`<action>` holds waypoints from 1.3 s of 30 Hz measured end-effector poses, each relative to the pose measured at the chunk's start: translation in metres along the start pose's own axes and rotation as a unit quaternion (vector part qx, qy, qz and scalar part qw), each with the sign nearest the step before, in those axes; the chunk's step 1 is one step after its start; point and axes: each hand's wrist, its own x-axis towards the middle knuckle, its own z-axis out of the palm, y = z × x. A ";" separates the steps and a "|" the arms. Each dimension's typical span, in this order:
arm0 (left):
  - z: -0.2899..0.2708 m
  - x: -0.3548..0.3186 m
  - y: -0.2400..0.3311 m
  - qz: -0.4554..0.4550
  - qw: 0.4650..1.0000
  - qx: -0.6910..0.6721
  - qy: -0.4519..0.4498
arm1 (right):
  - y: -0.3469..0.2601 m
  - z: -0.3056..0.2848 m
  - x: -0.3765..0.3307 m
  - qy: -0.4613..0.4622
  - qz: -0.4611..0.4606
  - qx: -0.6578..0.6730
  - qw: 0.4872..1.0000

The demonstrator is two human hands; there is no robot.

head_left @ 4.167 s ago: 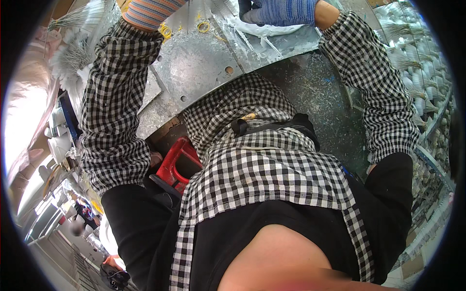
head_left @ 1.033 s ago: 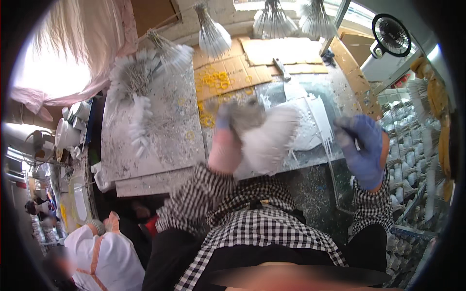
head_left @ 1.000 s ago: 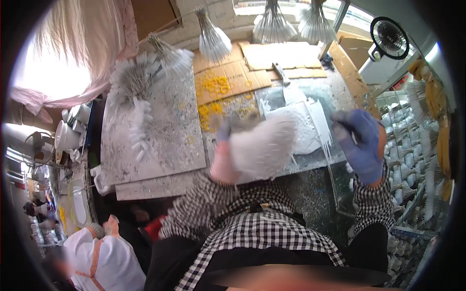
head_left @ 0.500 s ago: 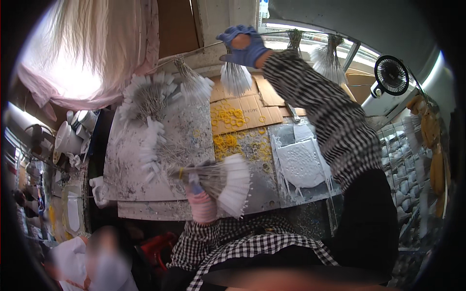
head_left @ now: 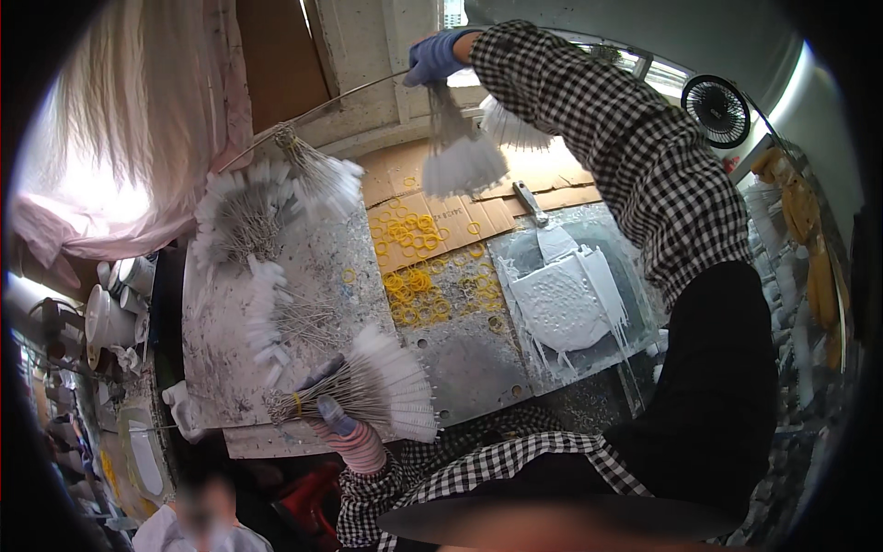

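My left hand [head_left: 338,419], in a blue-fingered glove under a pink ribbed cuff, is closed round a fanned bundle of thin wire stems with white tips [head_left: 400,386]. A yellow rubber band [head_left: 297,403] circles its stem end. My right hand [head_left: 434,59], in a blue glove, reaches far forward to a rod [head_left: 372,86]. Its fingers are closed on the top of a second white-tipped wire bundle [head_left: 463,166], which hangs tips down and is slightly blurred. The grip itself is partly hidden behind the glove.
Loose white-tipped wires [head_left: 267,313] lie at the board's left. Another bundle [head_left: 322,175] hangs from the rod. Yellow rubber bands [head_left: 414,290] lie mid-board, beside cardboard [head_left: 451,216]. White paste [head_left: 566,308] with a scraper [head_left: 532,202] sits right. A black fan [head_left: 716,110] stands beyond.
My right hand has gone from outstretched fingers to a closed grip on the hanging bundle. The left hand's bundle has moved left and nearer. The whole view has shifted a little.
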 end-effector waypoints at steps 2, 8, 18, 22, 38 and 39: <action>-0.005 0.003 -0.002 0.007 1.000 0.001 -0.002 | 0.024 -0.001 -0.010 -0.031 -0.006 0.010 0.999; 0.005 0.005 0.007 0.018 0.997 0.067 -0.027 | 0.079 -0.003 -0.053 -0.088 0.015 0.042 0.995; 0.018 0.012 0.008 0.025 0.996 -0.011 -0.087 | 0.109 0.016 -0.077 -0.001 0.046 -0.046 0.998; 0.021 0.052 0.032 0.027 0.983 0.025 -0.177 | 0.089 0.020 -0.074 0.033 0.088 -0.065 0.993; -0.038 0.308 -0.014 0.327 0.569 0.700 -0.282 | -0.192 -0.001 -0.018 0.167 -0.096 0.131 0.972; -0.048 0.318 -0.017 0.322 0.509 0.748 -0.280 | -0.194 0.003 -0.015 0.170 -0.099 0.140 0.970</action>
